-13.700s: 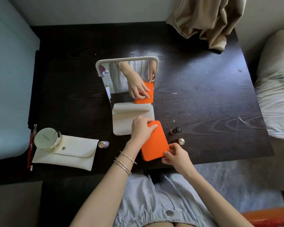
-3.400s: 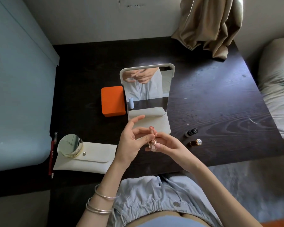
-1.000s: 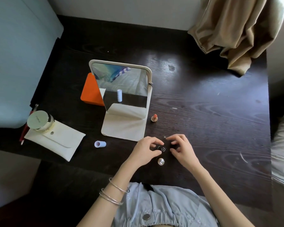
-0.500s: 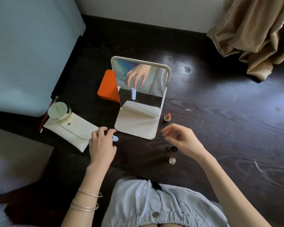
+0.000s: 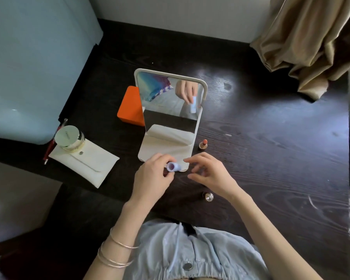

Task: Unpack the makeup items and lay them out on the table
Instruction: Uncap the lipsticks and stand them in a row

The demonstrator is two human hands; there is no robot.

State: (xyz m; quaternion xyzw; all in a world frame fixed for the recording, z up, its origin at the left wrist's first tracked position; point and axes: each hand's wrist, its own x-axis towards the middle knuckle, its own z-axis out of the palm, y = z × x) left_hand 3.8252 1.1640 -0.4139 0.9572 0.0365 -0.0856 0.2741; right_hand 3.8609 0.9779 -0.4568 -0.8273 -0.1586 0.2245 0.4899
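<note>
My left hand (image 5: 152,178) pinches a small lilac cap (image 5: 172,166) over the front edge of the mirror's base, its open end facing me. My right hand (image 5: 208,174) hovers just right of it with fingers loosely curled and holds nothing. An uncapped lipstick (image 5: 203,144) stands upright right of the mirror base. A gold-topped small bottle (image 5: 208,196) stands by my right wrist. A white pouch (image 5: 87,164) lies at the left with a round gold-lidded jar (image 5: 69,138) on its corner.
A white standing mirror (image 5: 170,102) sits mid-table on the dark wooden table (image 5: 271,148), an orange case (image 5: 130,106) behind its left side. A red pen (image 5: 51,146) lies by the jar. A beige curtain (image 5: 311,41) hangs at the back right; a blue cushion (image 5: 28,67) flanks the left.
My left hand picked the lilac cap off the table near the pouch and carried it right, in front of the mirror. My right hand moved slightly toward it.
</note>
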